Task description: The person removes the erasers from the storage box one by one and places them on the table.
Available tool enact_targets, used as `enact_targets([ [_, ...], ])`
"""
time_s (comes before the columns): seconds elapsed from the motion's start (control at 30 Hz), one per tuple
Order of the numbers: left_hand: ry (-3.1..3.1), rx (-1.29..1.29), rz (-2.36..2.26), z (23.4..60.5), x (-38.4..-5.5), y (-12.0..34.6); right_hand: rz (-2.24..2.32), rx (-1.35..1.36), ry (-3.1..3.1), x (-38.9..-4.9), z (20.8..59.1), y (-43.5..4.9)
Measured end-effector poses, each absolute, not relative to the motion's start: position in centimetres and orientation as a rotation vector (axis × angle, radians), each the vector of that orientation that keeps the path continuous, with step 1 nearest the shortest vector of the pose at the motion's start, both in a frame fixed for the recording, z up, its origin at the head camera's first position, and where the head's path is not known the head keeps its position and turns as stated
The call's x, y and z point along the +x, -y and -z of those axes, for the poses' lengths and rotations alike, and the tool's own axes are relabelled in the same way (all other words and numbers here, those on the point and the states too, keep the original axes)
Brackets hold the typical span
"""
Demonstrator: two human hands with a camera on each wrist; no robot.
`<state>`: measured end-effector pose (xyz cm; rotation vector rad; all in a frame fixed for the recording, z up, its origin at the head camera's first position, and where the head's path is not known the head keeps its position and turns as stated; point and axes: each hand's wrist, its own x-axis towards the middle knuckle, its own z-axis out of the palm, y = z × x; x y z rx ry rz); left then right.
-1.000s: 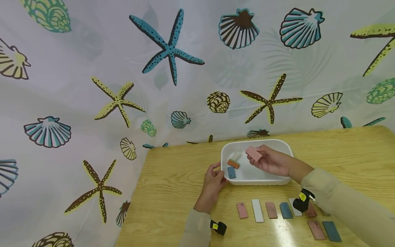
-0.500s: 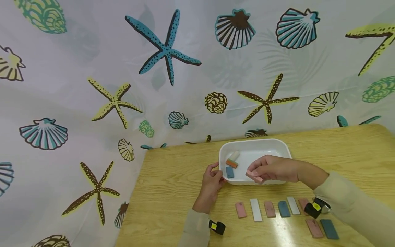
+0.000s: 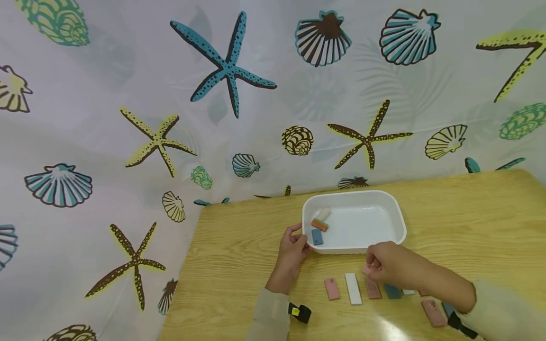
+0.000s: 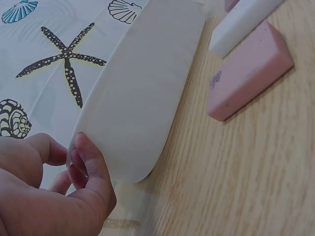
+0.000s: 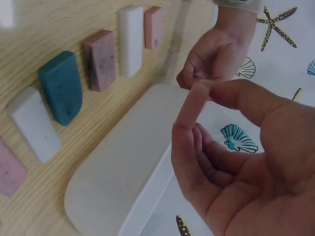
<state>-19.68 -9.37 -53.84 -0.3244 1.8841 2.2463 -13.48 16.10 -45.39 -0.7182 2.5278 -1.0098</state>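
A white plastic tub (image 3: 362, 227) stands on the table, its left front corner held by my left hand (image 3: 291, 255). In the left wrist view, the thumb and fingers of that hand pinch the rim. My right hand (image 3: 390, 265) pinches a pink eraser (image 5: 193, 105) on edge between thumb and fingertip, just in front of the tub. Inside the tub lie a blue eraser (image 3: 317, 237), an orange-and-green eraser (image 3: 319, 224) and a cream eraser (image 3: 323, 213), all at its left end. Below the right hand, another pink eraser (image 3: 373, 289) is partly covered.
Several erasers form a row before the tub, including a pink one (image 3: 332, 289), a white one (image 3: 353, 289) and a blue one (image 3: 393, 291). Closer to me lies a pink eraser (image 3: 434, 313). A shell-patterned cloth (image 3: 256, 118) hangs behind the wooden table (image 3: 239, 246).
My right hand has come from above the tub's inside, over its front rim, toward the row, still pinching the pink eraser. My left hand keeps its hold on the rim.
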Motion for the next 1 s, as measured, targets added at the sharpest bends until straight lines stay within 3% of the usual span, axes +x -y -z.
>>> enact_targets([
  [0.3,-1.89,-0.336,-2.244,53.8,-19.8,9.3,0.664,-0.868,-2.929,-11.5,47.0,-17.3],
  [0.47,-1.894,-0.325,-2.244,53.9,-20.0,9.4,0.686,-0.876,-2.948,-11.2,47.9,-18.4],
  [1.0,-1.912,-0.295,-2.237,53.6,-19.9,9.2,0.952,-0.216,-2.667,-8.5,49.4,-20.7],
])
